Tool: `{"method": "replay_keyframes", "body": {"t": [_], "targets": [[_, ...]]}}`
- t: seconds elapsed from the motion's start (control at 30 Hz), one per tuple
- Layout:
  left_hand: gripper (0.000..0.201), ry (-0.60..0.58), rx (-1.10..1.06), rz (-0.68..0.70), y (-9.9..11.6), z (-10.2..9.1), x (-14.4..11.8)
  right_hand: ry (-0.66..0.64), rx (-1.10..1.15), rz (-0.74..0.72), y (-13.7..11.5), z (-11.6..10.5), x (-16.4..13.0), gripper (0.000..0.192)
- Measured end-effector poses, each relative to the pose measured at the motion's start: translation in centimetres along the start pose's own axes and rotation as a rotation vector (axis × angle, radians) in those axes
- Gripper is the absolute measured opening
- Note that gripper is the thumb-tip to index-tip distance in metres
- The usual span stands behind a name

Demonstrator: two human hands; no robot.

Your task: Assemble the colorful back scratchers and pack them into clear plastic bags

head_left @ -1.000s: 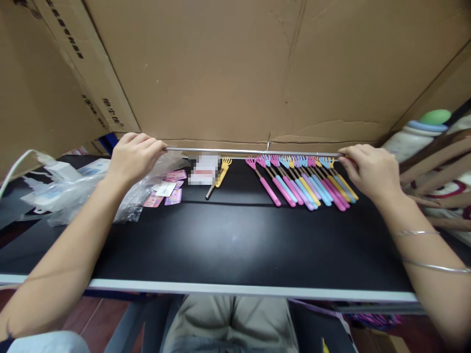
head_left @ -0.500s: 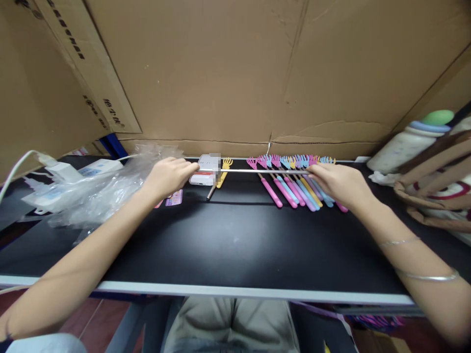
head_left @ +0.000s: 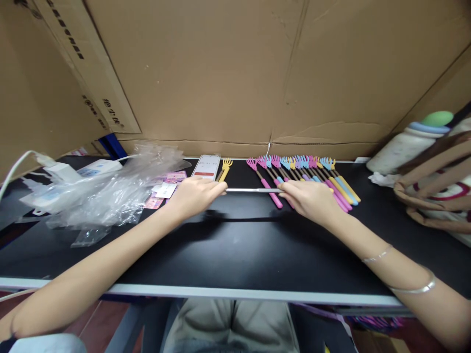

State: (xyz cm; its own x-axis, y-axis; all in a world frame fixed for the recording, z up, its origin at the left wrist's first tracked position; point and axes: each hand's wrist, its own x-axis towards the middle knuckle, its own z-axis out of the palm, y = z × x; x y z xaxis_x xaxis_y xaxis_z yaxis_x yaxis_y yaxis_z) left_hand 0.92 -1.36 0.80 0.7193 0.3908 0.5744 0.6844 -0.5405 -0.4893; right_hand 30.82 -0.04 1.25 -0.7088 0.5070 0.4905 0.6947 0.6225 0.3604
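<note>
My left hand (head_left: 196, 197) and my right hand (head_left: 311, 200) are both closed on a slim metal telescopic rod (head_left: 250, 190), held level above the table. A yellow end pokes out past my right hand, probably its handle. My fingers hide both ends of the rod's metal part. Behind my left hand lie a yellow claw-shaped back scratcher head (head_left: 226, 165) and a phone (head_left: 206, 165) with a timer on its screen. Beside and behind my right hand is a row of back scratchers (head_left: 342, 189) with pink, blue, purple and yellow handles.
Crumpled clear plastic bags (head_left: 106, 196) and a white power strip (head_left: 97, 168) lie at the left, near pink printed cards (head_left: 153, 201). A white bottle (head_left: 399, 147) and a brown bag (head_left: 412, 191) stand at the right. Cardboard (head_left: 221, 73) walls the black table (head_left: 235, 260).
My hands have come closer together and lower, so less metal rod shows between them. My left hand moved right, my right hand moved left. More back scratcher handles and the cards are now uncovered.
</note>
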Motion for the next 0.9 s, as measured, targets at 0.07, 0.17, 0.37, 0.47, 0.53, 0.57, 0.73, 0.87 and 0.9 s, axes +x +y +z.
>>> {"method": "replay_keyframes", "body": {"t": [0.07,0.17,0.37,0.47,0.53,0.57,0.73,0.87,0.9], "targets": [[0.023,-0.010,-0.061,0.022,0.9,0.1,0.2,-0.007,0.021,-0.053,-1.0,0.1,0.2,0.032],[0.023,-0.016,-0.111,0.029,2.1,0.4,0.6,-0.027,0.025,-0.089,-2.3,0.1,0.6,0.032],[0.025,0.025,-0.120,-0.002,2.7,0.7,0.8,-0.024,-0.017,-0.048,-2.9,-0.3,0.9,0.033],[0.025,0.026,-0.121,-0.013,2.8,0.8,0.8,-0.023,-0.028,-0.051,-2.9,-0.4,0.9,0.035],[0.025,0.025,-0.117,-0.011,2.8,0.8,0.9,-0.022,-0.026,-0.056,-3.0,-0.5,0.9,0.035],[0.026,0.027,-0.114,-0.005,2.7,0.7,0.9,-0.022,-0.025,-0.056,-3.0,-0.5,1.0,0.035],[0.026,0.042,-0.071,0.045,1.7,-0.2,1.2,-0.010,-0.072,-0.058,-2.6,-1.0,1.2,0.035],[0.029,0.059,0.009,0.064,-0.3,-0.3,1.0,0.030,-0.117,-0.022,-0.8,-0.9,0.9,0.040],[0.031,0.040,0.031,0.057,-1.0,-0.2,0.8,0.023,-0.117,-0.008,-0.1,-0.7,0.8,0.041]]}}
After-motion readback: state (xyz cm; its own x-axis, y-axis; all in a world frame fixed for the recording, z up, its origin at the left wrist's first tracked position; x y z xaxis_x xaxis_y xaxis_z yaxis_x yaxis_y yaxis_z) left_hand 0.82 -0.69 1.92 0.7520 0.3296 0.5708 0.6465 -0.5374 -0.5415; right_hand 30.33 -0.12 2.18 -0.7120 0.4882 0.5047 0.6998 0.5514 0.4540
